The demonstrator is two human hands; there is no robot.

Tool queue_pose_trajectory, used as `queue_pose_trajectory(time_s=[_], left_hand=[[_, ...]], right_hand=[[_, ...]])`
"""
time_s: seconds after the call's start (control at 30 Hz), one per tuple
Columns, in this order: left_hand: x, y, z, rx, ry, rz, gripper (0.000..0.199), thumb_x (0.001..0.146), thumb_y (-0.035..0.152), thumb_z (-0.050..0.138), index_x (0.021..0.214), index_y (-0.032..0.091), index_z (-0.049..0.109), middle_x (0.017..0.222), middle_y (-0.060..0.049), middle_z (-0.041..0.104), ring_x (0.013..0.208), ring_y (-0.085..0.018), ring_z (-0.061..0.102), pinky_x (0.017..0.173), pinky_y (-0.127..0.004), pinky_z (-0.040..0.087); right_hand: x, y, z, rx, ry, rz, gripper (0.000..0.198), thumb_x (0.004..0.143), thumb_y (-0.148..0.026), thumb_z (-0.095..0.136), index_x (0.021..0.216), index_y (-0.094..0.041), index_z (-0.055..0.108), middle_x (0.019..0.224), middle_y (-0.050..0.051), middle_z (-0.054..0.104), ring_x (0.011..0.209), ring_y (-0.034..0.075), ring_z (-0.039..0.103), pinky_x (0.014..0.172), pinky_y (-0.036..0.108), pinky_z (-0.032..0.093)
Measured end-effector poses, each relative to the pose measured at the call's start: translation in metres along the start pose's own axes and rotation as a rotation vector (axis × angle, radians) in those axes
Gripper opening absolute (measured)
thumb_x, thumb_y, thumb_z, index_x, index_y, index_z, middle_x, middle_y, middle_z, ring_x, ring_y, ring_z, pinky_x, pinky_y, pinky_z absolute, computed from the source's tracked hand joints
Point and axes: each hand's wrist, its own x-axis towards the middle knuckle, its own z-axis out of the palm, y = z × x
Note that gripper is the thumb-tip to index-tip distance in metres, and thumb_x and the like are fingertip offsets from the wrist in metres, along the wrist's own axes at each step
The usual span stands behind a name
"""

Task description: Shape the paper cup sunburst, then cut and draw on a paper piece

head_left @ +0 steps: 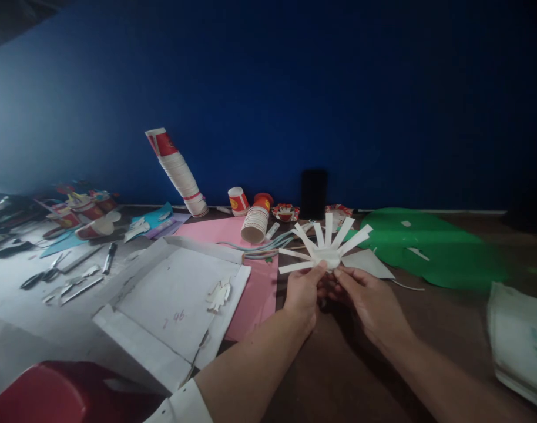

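Between my two hands is a white paper cup cut into strips [326,257], its strips fanned outward like petals around the round base. My left hand [304,294] is closed on its lower left edge, the thumb lying on the base. From the right, my right hand [366,299] pinches the lower edge with thumb and fingers. Some fingertips of both hands are hidden beneath it. Just behind the cut cup lie a piece of white paper [368,263] and several pale cords [268,248].
An open white cardboard box [163,294] with a paper cutout [219,295] lies left, over pink paper [255,294]. A leaning cup stack [180,176], a black phone-like slab [314,194] and green paper [431,247] line the back. Scissors [42,276] and a marker [110,258] lie far left.
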Motion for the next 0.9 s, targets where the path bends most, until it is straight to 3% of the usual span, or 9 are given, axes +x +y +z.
queue_pose_trajectory(time_s=[0.23, 0.43, 0.53, 0.63, 0.9], left_hand=[[-0.0043, -0.0006, 0.0014, 0.073, -0.028, 0.031, 0.052, 0.051, 0.05, 0.095, 0.069, 0.013, 0.062, 0.053, 0.005, 0.05, 0.041, -0.005, 0.039, 0.04, -0.02, 0.03], [-0.005, 0.0012, -0.0006, 0.121, 0.023, 0.11, 0.048, 0.057, 0.046, 0.093, 0.076, 0.014, 0.064, 0.059, 0.003, 0.056, 0.046, -0.005, 0.041, 0.043, -0.019, 0.029], [-0.0038, 0.0008, -0.0015, 0.16, 0.02, 0.165, 0.045, 0.06, 0.044, 0.093, 0.08, 0.014, 0.065, 0.063, 0.001, 0.06, 0.049, -0.007, 0.046, 0.045, -0.019, 0.031], [-0.0019, -0.0003, -0.0025, 0.181, -0.018, 0.191, 0.046, 0.06, 0.046, 0.093, 0.081, 0.014, 0.067, 0.067, -0.002, 0.065, 0.054, -0.011, 0.055, 0.047, -0.021, 0.038], [-0.0077, -0.0015, 0.0016, 0.18, -0.142, 0.144, 0.046, 0.057, 0.051, 0.094, 0.072, 0.013, 0.072, 0.066, -0.007, 0.069, 0.055, -0.016, 0.061, 0.052, -0.027, 0.05]], right_hand=[[-0.0017, -0.0038, -0.0015, -0.086, 0.041, -0.022, 0.023, 0.071, -0.043, 0.082, 0.08, -0.022, 0.079, 0.068, 0.001, 0.074, 0.062, 0.019, 0.067, 0.061, 0.03, 0.058], [-0.0036, -0.0048, 0.001, 0.0, 0.043, 0.031, 0.026, 0.064, -0.041, 0.088, 0.079, -0.021, 0.079, 0.077, 0.003, 0.077, 0.065, 0.018, 0.066, 0.062, 0.03, 0.06], [-0.0034, -0.0047, 0.0014, 0.023, 0.039, 0.049, 0.026, 0.063, -0.042, 0.089, 0.076, -0.021, 0.079, 0.07, 0.002, 0.074, 0.061, 0.018, 0.064, 0.059, 0.031, 0.058], [-0.0017, -0.0039, 0.0001, 0.022, 0.049, 0.056, 0.026, 0.062, -0.043, 0.089, 0.07, -0.021, 0.076, 0.066, 0.002, 0.072, 0.058, 0.017, 0.063, 0.057, 0.03, 0.057], [-0.0008, -0.0061, -0.0024, -0.017, 0.046, 0.007, 0.025, 0.06, -0.04, 0.088, 0.065, -0.022, 0.072, 0.062, 0.001, 0.07, 0.054, 0.016, 0.06, 0.051, 0.028, 0.052]])
